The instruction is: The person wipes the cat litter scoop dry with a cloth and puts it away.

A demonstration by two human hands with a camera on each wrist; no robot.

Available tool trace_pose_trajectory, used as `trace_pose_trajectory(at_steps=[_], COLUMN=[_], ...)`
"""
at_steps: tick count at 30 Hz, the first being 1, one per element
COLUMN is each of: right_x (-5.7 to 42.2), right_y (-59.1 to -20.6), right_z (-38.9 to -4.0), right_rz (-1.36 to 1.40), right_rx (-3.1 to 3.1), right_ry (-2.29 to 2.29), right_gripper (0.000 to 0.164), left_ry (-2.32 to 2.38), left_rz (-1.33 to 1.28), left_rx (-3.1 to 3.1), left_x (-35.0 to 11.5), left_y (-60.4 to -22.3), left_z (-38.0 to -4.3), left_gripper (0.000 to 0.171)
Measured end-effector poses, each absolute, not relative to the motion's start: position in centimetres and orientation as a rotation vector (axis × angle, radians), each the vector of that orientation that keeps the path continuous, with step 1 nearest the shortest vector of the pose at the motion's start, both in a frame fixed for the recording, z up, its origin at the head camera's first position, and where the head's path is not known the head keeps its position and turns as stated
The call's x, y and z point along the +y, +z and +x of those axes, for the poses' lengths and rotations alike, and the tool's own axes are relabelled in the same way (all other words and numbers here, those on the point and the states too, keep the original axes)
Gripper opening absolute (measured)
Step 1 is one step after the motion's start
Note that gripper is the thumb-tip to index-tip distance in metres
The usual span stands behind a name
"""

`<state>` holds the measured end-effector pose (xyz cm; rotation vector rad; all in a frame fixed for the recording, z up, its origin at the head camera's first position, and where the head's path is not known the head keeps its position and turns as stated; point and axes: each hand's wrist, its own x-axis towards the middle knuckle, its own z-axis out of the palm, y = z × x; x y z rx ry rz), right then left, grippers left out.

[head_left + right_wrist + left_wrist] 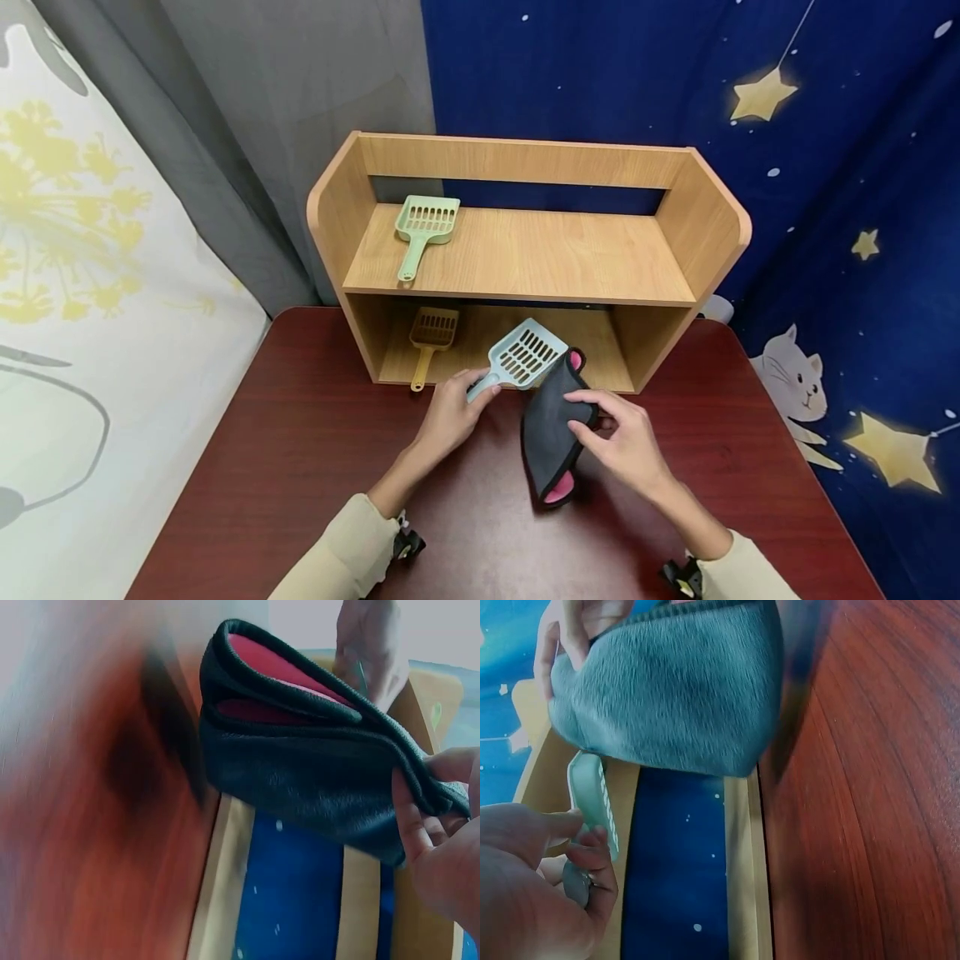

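Observation:
My left hand (452,410) grips the handle of a light blue slotted litter scoop (522,353), its head raised in front of the shelf. With my right hand (628,437) I pinch the edge of a folded dark grey cloth (553,423) that has black trim and a pink inner side. The top of the cloth is right beside the scoop's head; whether they touch I cannot tell. In the right wrist view the pink lining (289,669) shows between the folds. The left wrist view shows the fuzzy grey side of the cloth (675,690) above the scoop (591,791).
A two-tier wooden shelf (525,297) stands at the back of the dark red table (337,467). On its upper tier lies a green litter scoop (426,225); on the lower one, a brown-yellow scoop (432,333) has its handle over the front edge. Curtains hang behind.

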<state>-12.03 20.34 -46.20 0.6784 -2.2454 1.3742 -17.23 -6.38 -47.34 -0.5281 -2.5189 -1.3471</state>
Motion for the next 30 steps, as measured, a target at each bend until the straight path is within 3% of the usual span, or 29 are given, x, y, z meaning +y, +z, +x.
trace_pose_trajectory(at_steps=[15, 30], right_x=[27.1, 22.5], right_y=[-44.9, -48.7], right_z=[-13.2, -12.4], right_rz=[0.813, 0.982], right_rx=[-2.410, -2.503], right_ry=[0.926, 1.006], right_gripper=[0.045, 0.047], left_ry=[-1.432, -1.647], left_rz=[-0.356, -0.184], left_rx=[-2.595, -2.613], left_x=[-6.2, -5.3], left_y=[-49.1, -52.2], left_z=[-20.0, -23.3], left_gripper=[0.038, 0.043])
